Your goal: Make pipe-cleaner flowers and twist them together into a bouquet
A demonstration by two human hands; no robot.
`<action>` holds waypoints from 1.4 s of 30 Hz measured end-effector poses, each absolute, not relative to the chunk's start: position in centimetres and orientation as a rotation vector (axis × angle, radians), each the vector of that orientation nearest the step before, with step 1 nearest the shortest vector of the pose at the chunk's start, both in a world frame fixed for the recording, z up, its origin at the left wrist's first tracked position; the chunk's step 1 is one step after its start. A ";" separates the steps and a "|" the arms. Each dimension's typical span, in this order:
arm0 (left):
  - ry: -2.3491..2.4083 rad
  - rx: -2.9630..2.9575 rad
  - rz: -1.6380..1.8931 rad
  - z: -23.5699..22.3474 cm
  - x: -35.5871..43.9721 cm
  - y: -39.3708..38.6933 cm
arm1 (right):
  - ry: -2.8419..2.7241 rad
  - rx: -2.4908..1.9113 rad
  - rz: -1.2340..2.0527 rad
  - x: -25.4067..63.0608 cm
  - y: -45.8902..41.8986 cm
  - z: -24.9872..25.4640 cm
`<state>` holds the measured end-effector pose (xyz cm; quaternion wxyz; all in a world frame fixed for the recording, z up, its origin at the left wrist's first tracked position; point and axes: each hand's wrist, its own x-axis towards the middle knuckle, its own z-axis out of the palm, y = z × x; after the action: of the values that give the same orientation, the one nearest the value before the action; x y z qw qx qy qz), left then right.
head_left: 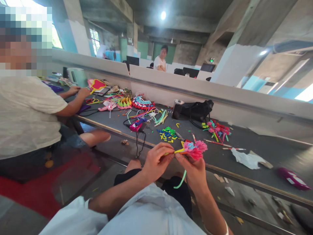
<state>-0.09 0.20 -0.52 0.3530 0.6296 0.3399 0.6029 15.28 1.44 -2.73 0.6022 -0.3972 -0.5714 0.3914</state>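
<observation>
In front of my lap, both hands meet on a small bunch of pipe-cleaner flowers (pixel 195 150), pink with some light blue and yellow. My left hand (pixel 157 161) pinches the yellow-orange stems from the left. The fingers of my right hand (pixel 193 168) close round the stems just below the blooms. A light green pipe cleaner (pixel 182 181) hangs down beneath the right hand, its end curled. On the table behind lie scissors (pixel 181 137), partly hidden by the flowers, and a heap of short green, blue and yellow pieces (pixel 168 133).
Another bunch of flowers (pixel 220 130) lies at the right, near a black bag (pixel 199 111). White crumpled paper (pixel 246 159) and a purple case (pixel 293 179) are farther right. A glue gun (pixel 139 123) with a cord sits left. A co-worker (pixel 29 111) holds a red-yellow piece.
</observation>
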 end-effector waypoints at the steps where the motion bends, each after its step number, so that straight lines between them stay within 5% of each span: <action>1: 0.873 1.641 1.549 -0.3 -0.1 0.2 | -1.325 -0.912 0.919 15.3 1.5 -2.7; 14: 1.004 1.966 1.340 -0.6 -0.5 0.8 | -1.430 -0.950 0.865 15.2 1.4 -2.7; 31: 0.644 0.935 1.009 0.0 -0.1 0.0 | -1.425 -1.017 0.838 14.9 0.9 -2.0; 42: 0.730 0.920 1.180 -0.4 0.0 -0.1 | -1.237 -1.016 0.944 14.5 0.5 -1.4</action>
<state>0.02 -0.06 -0.42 0.6731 0.4086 0.3241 0.5244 14.50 0.50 -1.42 0.5986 -0.4381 -0.5332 0.4068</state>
